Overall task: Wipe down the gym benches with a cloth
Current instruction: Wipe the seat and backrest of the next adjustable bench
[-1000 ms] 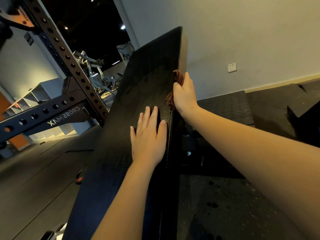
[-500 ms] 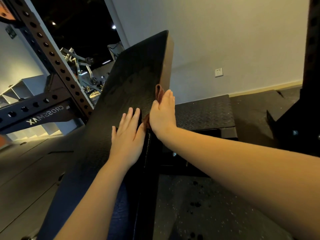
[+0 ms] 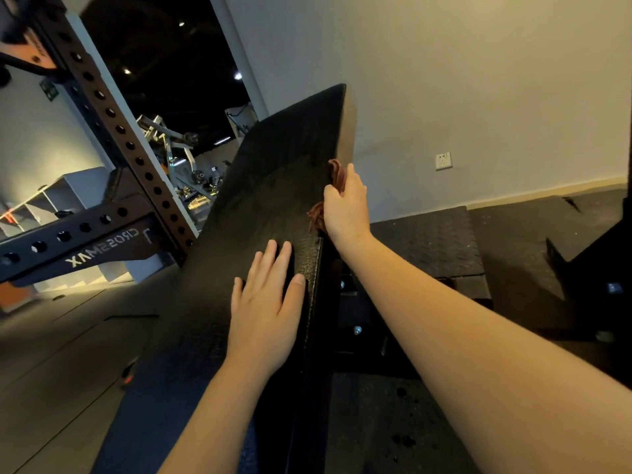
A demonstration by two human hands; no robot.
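The left hand (image 3: pixel 266 304) is lying flat, fingers spread, on the tilted black bench (image 3: pixel 273 200) near its right edge. The right hand (image 3: pixel 346 208) is gripping the brown cloth (image 3: pixel 337 172) against that edge, just beyond the left hand, thumb curling onto the top

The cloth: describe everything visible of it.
The cloth is reddish-brown, soft-looking and bunched into folds. It sits against the right edge of the black, tilted bench pad, mostly hidden under the right hand, which holds it pressed there. Only a tuft above the hand and a ragged bit below it show.
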